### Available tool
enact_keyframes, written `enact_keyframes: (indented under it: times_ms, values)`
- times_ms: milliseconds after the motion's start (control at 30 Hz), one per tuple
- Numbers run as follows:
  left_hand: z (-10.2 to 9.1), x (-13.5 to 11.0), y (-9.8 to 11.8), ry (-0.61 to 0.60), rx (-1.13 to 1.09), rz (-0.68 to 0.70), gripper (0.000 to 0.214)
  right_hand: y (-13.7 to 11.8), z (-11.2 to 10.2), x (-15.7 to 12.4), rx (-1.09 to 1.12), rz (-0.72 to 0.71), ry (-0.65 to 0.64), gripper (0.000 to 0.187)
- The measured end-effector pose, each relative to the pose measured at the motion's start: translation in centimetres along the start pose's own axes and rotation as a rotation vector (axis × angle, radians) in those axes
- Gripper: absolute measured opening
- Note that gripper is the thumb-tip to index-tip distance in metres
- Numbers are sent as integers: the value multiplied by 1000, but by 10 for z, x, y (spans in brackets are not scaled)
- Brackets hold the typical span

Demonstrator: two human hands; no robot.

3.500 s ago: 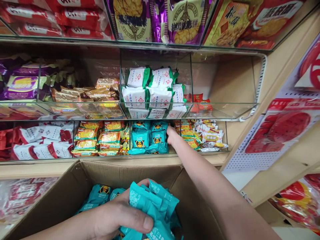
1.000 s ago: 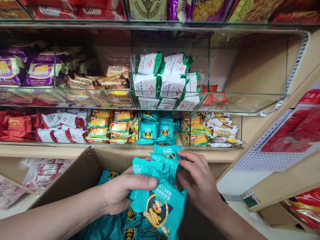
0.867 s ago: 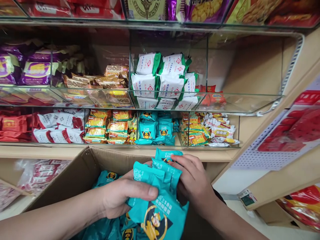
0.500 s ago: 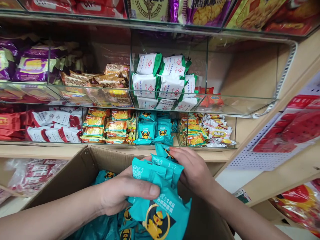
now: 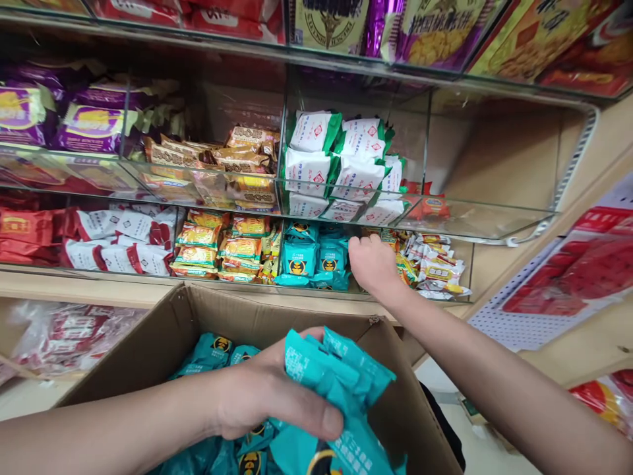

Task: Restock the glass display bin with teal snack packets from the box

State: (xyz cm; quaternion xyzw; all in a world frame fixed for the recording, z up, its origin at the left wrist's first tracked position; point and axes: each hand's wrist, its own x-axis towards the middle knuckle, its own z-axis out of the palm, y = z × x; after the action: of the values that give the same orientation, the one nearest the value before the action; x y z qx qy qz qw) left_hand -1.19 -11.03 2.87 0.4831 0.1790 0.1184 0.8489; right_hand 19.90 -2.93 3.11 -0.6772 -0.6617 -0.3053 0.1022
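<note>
My left hand (image 5: 277,399) is closed round a bundle of teal snack packets (image 5: 341,389), held above an open cardboard box (image 5: 163,333) with more teal packets (image 5: 212,349) inside. My right hand (image 5: 372,264) reaches into the lower glass shelf compartment, right beside the stacked teal packets (image 5: 314,257) there. Its fingers are curled and point away from me, so what they hold is hidden.
Glass dividers split the shelves (image 5: 475,227). White and green packets (image 5: 341,158) fill the compartment above. Orange packets (image 5: 222,254) lie to the left, yellow and white ones (image 5: 432,267) to the right, red and white ones (image 5: 119,241) further left. A poster board (image 5: 568,270) stands at right.
My right hand left the bundle, carrying a teal packet up and forward into the shelf compartment. My left hand kept the bundle and sank a little lower in view.
</note>
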Motion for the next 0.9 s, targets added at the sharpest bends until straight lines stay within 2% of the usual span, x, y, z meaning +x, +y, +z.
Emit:
enact_keyframes:
  times_ms: [133,267,400,700,900]
  values:
    - [2,1,-4,-78,3,-48,48,-10,9,29,59,68,-94,29]
    - [1,1,-3,-94,-16,-57,50,-12,20,53,89,107,-165,31]
    - [0,0,-1,-91,-17,-62,55,-11,32,72,104,182,-183,36]
    - [-1,0,-4,-84,14,-108,58,6,51,86,179,330,-280,45]
    - [1,5,-6,-84,44,-94,51,12,62,93,219,298,-285,49]
